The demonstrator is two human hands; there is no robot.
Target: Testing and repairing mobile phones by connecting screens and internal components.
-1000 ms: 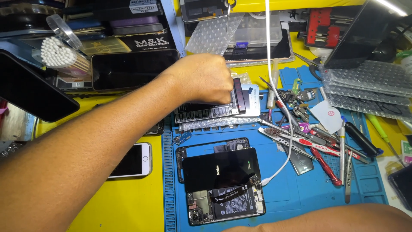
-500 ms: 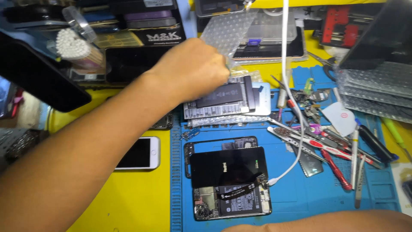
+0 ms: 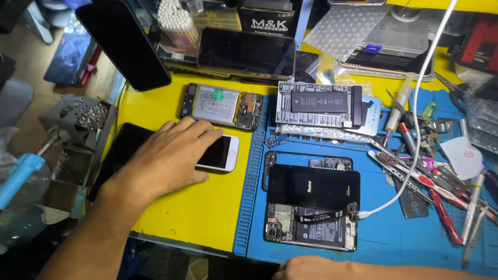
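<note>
Left hand (image 3: pixel 168 155) lies flat on the white phone (image 3: pixel 220 153) at centre left of the yellow bench (image 3: pixel 202 207), fingers spread, gripping nothing. Right hand (image 3: pixel 303 268) sits at the bottom edge, near the opened phone (image 3: pixel 311 207); its fingers cannot be judged.

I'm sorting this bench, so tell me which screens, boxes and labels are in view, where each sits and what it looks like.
White phone: on the yellow table, dark screen, under the left hand.
Black screen panel: on the blue mat, lying across an opened phone.
Dark phone: propped at the back, screen off.
Black box: behind it, white print.
Battery: black label, on a pale printed board.
Right hand: at the lower edge.
</note>
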